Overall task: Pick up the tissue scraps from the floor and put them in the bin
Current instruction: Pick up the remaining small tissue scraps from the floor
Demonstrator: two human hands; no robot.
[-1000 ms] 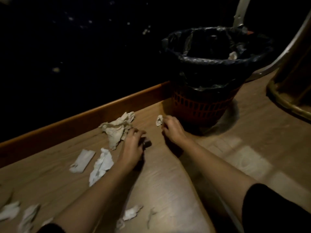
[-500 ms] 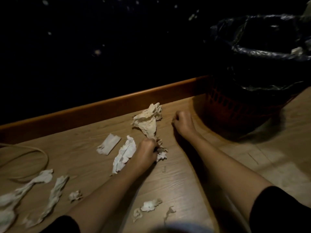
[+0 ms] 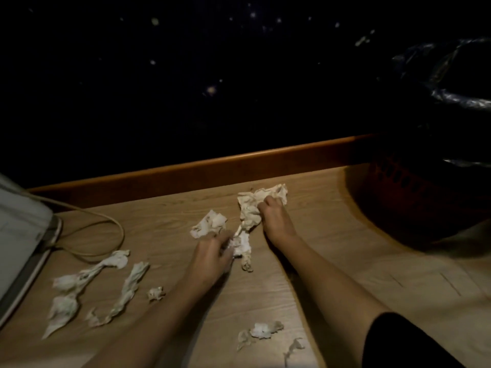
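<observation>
Two hands (image 3: 212, 257) (image 3: 276, 221) gripping scraps (image 3: 248, 204), one bin (image 3: 414, 197)

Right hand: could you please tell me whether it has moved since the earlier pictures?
Yes: the right hand moved left, away from the bin, onto the crumpled tissue.

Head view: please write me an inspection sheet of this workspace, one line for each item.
Surface: wood-grain floor, dimly lit.
Job's things: large crumpled beige tissue; small white tissue scrap; flat scrap; twisted strips at left; bits nearest; red basket bin with black liner, far right.
Clutter: white flat object, unidentified.
Grippers: right hand grips large tissue; left hand grips small scrap.
Cables: beige cable looping on floor.
Surroundings: wooden skirting board, dark speckled wall.
</observation>
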